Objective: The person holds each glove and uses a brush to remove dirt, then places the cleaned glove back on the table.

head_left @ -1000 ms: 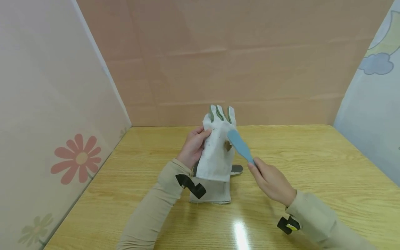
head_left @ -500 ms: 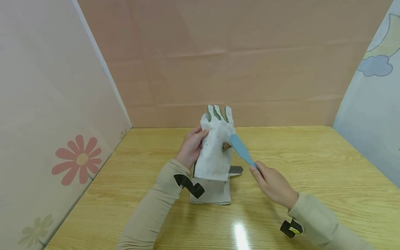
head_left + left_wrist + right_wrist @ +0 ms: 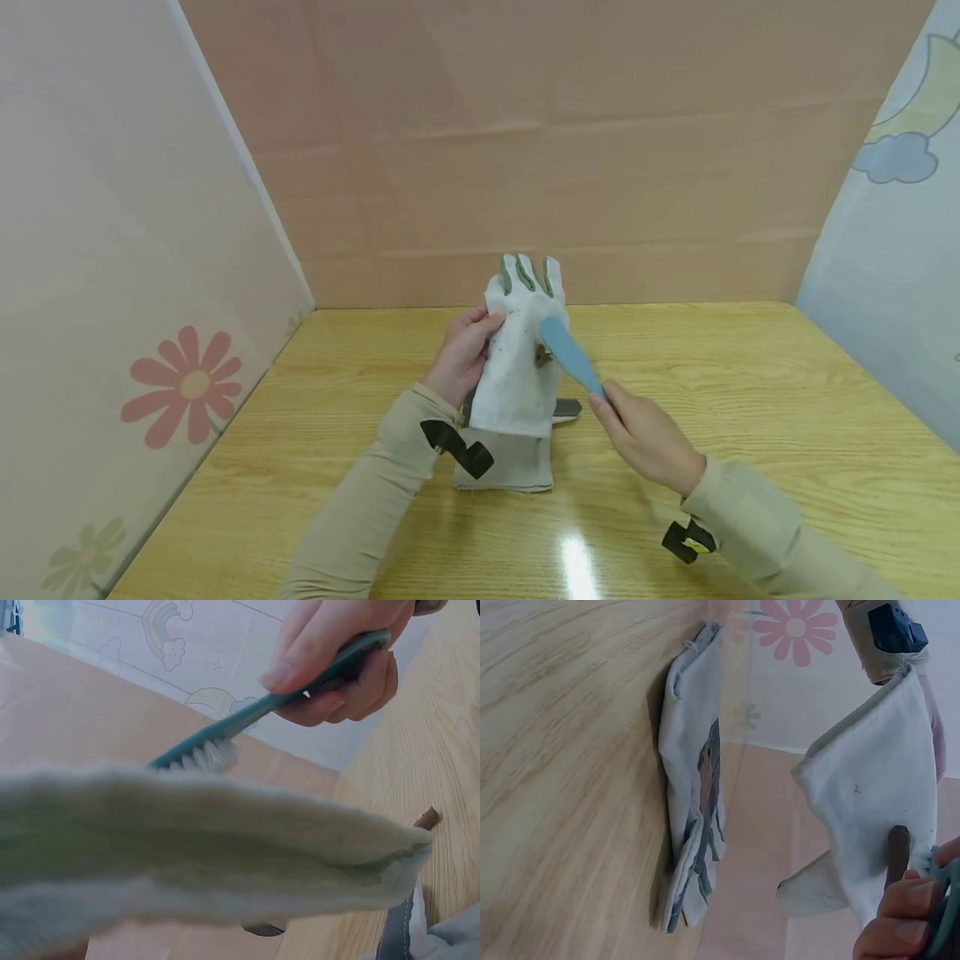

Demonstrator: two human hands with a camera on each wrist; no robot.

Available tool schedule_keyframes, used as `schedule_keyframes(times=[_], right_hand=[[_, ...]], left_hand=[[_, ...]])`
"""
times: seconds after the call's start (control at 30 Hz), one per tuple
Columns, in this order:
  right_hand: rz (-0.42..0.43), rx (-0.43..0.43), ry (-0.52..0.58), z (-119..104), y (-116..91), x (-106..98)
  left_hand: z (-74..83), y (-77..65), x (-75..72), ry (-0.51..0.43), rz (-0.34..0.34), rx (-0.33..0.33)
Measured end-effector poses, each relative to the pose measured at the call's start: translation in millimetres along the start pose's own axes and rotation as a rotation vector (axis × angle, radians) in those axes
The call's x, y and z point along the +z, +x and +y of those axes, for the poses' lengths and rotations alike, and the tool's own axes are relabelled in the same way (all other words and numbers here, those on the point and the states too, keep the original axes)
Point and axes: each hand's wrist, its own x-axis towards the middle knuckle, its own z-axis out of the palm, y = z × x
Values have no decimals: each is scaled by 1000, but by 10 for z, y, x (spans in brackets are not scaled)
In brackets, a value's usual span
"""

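In the head view my left hand (image 3: pixel 461 354) grips the side of a white work glove (image 3: pixel 517 367) with green between its fingers, thumb on top. The glove is raised, fingers pointing away, and small dark specks dot it. My right hand (image 3: pixel 648 433) holds a blue brush (image 3: pixel 572 354) by its handle, its head over the back of the glove. White bristles (image 3: pixel 206 756) face down right at the glove's surface in the left wrist view. A small brown piece (image 3: pixel 898 851) sticks out from the glove beside the brush.
A second glove (image 3: pixel 510 462), grey-white with dark trim, lies on the wooden table (image 3: pixel 712 358) beneath the raised one, partly hidden by it. Brown paper (image 3: pixel 525 167) covers the back; a flower-printed panel (image 3: pixel 90 275) stands at the left, another printed panel at the right.
The brush slid slightly down and right over the glove, then back up and left. The raised glove shifted a little left and back. Both hands keep their hold.
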Motion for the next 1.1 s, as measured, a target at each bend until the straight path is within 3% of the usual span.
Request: schedule_keyframes(times=[1.1], right_hand=[[-25, 37, -20, 110, -187, -9]], left_hand=[[-46, 16, 54, 8, 14, -41]])
